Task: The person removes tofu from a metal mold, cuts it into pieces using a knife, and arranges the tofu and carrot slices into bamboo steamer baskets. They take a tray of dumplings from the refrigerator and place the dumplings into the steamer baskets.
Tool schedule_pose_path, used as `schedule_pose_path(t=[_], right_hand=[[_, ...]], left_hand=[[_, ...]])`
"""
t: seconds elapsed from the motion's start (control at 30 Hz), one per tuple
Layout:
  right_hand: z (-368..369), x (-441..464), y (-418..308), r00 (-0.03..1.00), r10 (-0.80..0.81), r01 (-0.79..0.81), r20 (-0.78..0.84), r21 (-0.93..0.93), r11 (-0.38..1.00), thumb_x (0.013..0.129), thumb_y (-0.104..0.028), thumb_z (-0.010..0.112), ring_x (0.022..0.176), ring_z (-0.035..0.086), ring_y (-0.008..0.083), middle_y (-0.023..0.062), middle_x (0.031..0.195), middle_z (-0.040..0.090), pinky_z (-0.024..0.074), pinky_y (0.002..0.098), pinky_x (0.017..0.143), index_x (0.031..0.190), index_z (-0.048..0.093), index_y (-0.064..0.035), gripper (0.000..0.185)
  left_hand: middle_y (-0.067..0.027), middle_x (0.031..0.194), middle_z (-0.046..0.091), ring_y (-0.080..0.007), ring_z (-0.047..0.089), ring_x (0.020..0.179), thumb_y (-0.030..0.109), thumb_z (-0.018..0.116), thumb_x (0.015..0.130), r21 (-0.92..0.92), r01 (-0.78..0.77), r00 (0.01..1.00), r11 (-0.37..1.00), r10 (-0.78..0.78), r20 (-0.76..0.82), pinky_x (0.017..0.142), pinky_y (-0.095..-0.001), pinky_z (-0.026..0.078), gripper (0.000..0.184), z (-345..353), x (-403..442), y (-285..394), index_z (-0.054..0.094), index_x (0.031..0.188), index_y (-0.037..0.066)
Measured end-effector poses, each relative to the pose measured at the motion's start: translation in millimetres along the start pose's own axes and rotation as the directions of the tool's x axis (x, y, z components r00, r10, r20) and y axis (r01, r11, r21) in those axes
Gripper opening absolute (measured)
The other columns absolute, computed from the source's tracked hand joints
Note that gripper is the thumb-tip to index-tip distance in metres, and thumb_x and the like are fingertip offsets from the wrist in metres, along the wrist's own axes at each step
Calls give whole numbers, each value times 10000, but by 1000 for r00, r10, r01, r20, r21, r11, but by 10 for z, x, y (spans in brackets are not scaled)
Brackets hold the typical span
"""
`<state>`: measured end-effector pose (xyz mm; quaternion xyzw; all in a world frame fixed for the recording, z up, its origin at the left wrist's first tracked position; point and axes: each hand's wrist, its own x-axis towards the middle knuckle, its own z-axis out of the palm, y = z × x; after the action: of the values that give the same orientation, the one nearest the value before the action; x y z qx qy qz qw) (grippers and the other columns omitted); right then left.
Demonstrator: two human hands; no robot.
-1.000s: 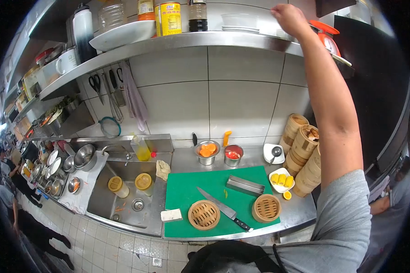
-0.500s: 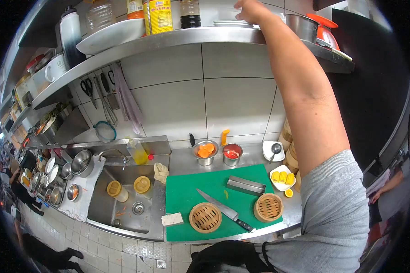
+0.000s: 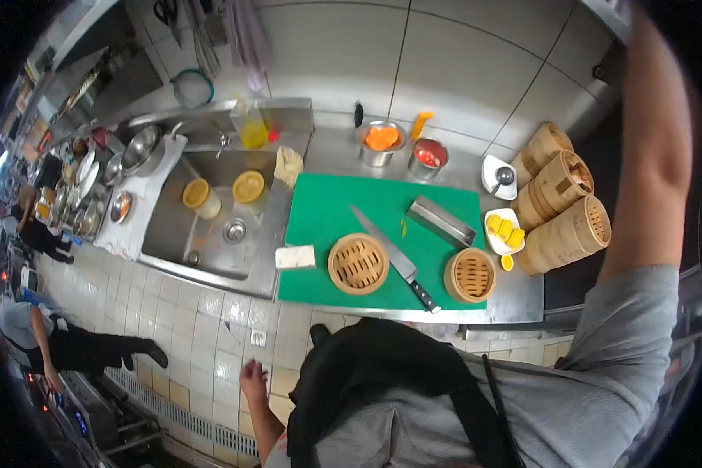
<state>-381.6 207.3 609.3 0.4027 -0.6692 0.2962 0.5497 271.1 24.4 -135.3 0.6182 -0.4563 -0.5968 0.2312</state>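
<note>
My left hand (image 3: 253,380) hangs low over the tiled floor, its fingers curled, with nothing visible in it. My right arm reaches up along the right side, and its hand is beyond the top edge of the view. On the green cutting board (image 3: 320,210) lie a knife (image 3: 388,251), a round bamboo steamer (image 3: 358,264), a smaller bamboo steamer (image 3: 470,275) and a metal rectangular mould (image 3: 441,221). A white block (image 3: 296,257) rests at the board's left edge. Yellow corn pieces (image 3: 505,232) sit on a white plate beside the board.
Bamboo steamers (image 3: 565,236) are stacked at the right. Behind the board are a bowl of orange slices (image 3: 381,140) and a pot of red food (image 3: 428,159). A sink (image 3: 218,253) holding two lidded containers is at the left. A co-worker (image 3: 78,343) stands at far left.
The view has tilted down and the shelf has mostly left it. My right hand has gone from the shelf out of view, its arm now farther right. My left hand has come into view.
</note>
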Motion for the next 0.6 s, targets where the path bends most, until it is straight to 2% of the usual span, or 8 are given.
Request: schedule_pose_path(t=[0.03, 0.1, 0.27, 0.33, 0.4, 0.43, 0.5, 0.6], right_hand=[[-310, -85, -252, 965, -199, 240, 168, -277, 930, 963, -51, 574, 949, 640, 200, 122, 1053, 694, 536, 354, 833, 1064, 677, -27, 147], [-564, -377, -657, 981, -129, 154, 142, -180, 971, 921, -129, 679, 942, 644, 209, 143, 1008, 697, 533, 370, 785, 1013, 662, -6, 154], [-758, -1030, -556, 695, -711, 698, 106, 140, 703, 899, -9, 638, 670, 738, 155, 131, 791, 759, 617, 266, 601, 877, 717, 36, 94], [-741, -2096, -595, 858, -65, -385, 509, 723, 573, 994, -405, 488, 1210, 555, 265, 141, 1273, 593, 512, 405, 903, 1153, 686, 17, 493], [-576, -2683, -1340, 735, -266, -131, 624, 515, 847, 1002, -399, 405, 942, 567, 207, 96, 981, 562, 484, 307, 746, 917, 683, 33, 521], [-415, -3000, -1487, 742, -391, -16, 544, 597, 802, 605, 99, 630, 862, 597, 299, 97, 887, 585, 512, 363, 706, 871, 681, -59, 314], [-235, -3612, -1727, 722, -454, -39, 522, 686, 726, 608, 51, 671, 851, 589, 285, 85, 869, 577, 511, 375, 700, 848, 686, -51, 261], [-267, -4247, -1986, 618, -428, -247, 660, 679, 691, 625, -2, 720, 863, 599, 275, 60, 859, 590, 513, 392, 704, 873, 713, -67, 256]], left_hand=[[-70, 992, 667, -170, 662, 794, 165, 653, 955, -10, -35, 999, 999, 35, 28, 641, -279, 522, 307, 129, -57, 292, 614, 1217, 10], [-73, 1039, 666, -183, 671, 832, 195, 666, 958, -96, -85, 990, 992, 95, 101, 673, -281, 528, 347, 391, -180, 917, 596, 1248, 18], [-153, 1265, 618, -265, 671, 1009, 272, 600, 988, -250, -291, 828, 923, 374, 417, 805, -367, 579, 460, 1172, -746, 2400, 495, 1365, 28], [-192, 1363, 545, -314, 646, 1105, 303, 564, 1002, -366, -271, 678, 890, 447, 584, 857, -438, 583, 549, 1491, -951, 2768, 379, 1455, 54], [-220, 1423, 474, -347, 607, 1189, 365, 566, 993, -546, -69, 446, 835, 515, 732, 895, -503, 579, 680, 1783, -1154, 3001, 251, 1525, 81], [-220, 1423, 474, -347, 607, 1189, 365, 566, 993, -541, -67, 453, 839, 508, 733, 895, -503, 579, 680, 1917, -1172, 3017, 251, 1525, 81], [-200, 1460, 425, -347, 587, 1196, 257, 638, 941, -500, 378, 298, 779, 409, 862, 871, -538, 578, 791, 2102, -1189, 2985, 168, 1559, 108], [-198, 1474, 403, -345, 519, 1285, 175, 679, 873, -340, 166, 531, 925, 207, 822, 939, -502, 547, 912, 2211, -1292, 2932, 101, 1574, 89]])
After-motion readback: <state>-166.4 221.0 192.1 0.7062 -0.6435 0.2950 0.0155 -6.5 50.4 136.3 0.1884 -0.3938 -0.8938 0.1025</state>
